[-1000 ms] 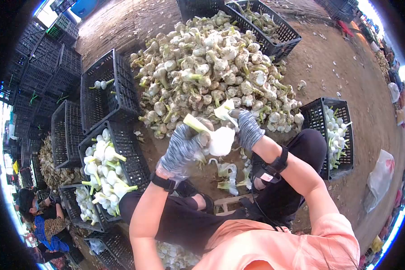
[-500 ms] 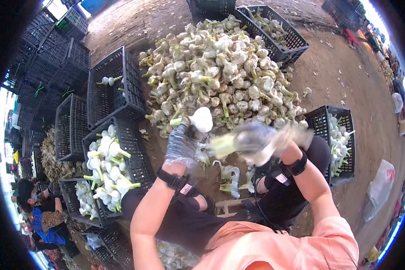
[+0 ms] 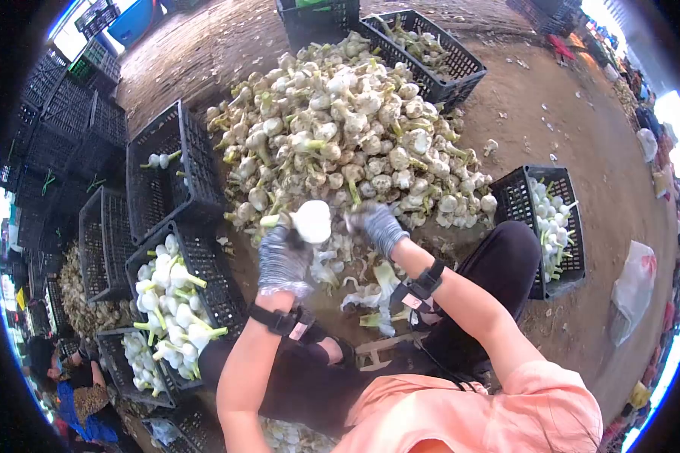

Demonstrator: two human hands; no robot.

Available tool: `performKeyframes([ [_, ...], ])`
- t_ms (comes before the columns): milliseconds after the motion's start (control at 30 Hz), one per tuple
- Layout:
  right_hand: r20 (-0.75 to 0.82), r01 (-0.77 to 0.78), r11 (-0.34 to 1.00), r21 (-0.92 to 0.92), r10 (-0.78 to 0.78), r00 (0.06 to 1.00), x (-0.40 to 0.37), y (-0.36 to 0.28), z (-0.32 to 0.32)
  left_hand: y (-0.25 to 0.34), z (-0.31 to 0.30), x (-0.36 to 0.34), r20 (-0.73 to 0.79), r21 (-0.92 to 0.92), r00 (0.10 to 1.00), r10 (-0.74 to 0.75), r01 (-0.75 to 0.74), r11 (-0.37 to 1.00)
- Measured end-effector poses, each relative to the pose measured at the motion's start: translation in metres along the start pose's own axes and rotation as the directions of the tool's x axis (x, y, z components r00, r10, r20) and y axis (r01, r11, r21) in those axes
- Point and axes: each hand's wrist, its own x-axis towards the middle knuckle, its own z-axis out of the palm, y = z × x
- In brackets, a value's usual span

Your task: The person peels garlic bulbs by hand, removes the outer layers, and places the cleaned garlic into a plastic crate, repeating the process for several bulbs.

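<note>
In my gloved left hand (image 3: 283,253) is a clean white garlic bulb (image 3: 312,221), its pale green stem pointing left between the fingers. My right hand (image 3: 379,226), also gloved, is just right of the bulb with its fingers curled toward it and a small gap between. Something pale shows at those fingertips, too blurred to name. Below both hands, peeled-off garlic skins (image 3: 381,294) lie on the ground between my feet. Straight ahead rises a large heap of unpeeled garlic (image 3: 332,128) with dirty skins and cut stems.
Left of me, a black crate (image 3: 227,283) holds white bulbs; another crate (image 3: 155,185) behind it has a few. At right stands a crate of white garlic (image 3: 533,226). A crate (image 3: 461,87) sits behind the heap. A co-worker (image 3: 83,392) is at lower left.
My right hand has swung left toward the bulb, and loose skin that was blurred beside it now lies on the ground. The left hand still holds the bulb. The view has shifted slightly.
</note>
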Motion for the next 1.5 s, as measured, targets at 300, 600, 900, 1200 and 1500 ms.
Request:
performKeyframes([
  [300, -0.212, -0.069, 0.23, -0.971, -0.686, 0.696, 0.029, -0.051, -0.061, 0.146, -0.035, 0.04, -0.077, -0.547, 0.903, 0.423, -0.393, 0.739],
  [600, -0.3, -0.199, 0.239, -0.95, -0.53, 0.794, 0.087, -0.058, -0.117, 0.092, 0.029, 0.005, 0.071, 0.189, 0.943, 0.325, -0.332, 0.924],
  [900, 0.281, 0.36, 0.802, -0.477, -0.249, 0.927, -0.03, -0.1, -0.013, -0.018, 0.023, -0.002, 0.497, 0.479, 0.864, 0.079, -0.349, 0.806],
  [1200, 0.3, 0.402, 0.741, -0.539, -0.277, 0.913, -0.055, -0.09, 0.003, -0.026, 0.031, -0.035, 0.459, 0.435, 0.878, 0.136, -0.355, 0.827],
  [1500, 0.375, 0.504, 0.655, -0.563, -0.341, 0.862, -0.068, -0.102, 0.009, -0.021, 0.033, -0.036, 0.501, 0.47, 0.846, 0.185, -0.445, 0.763],
])
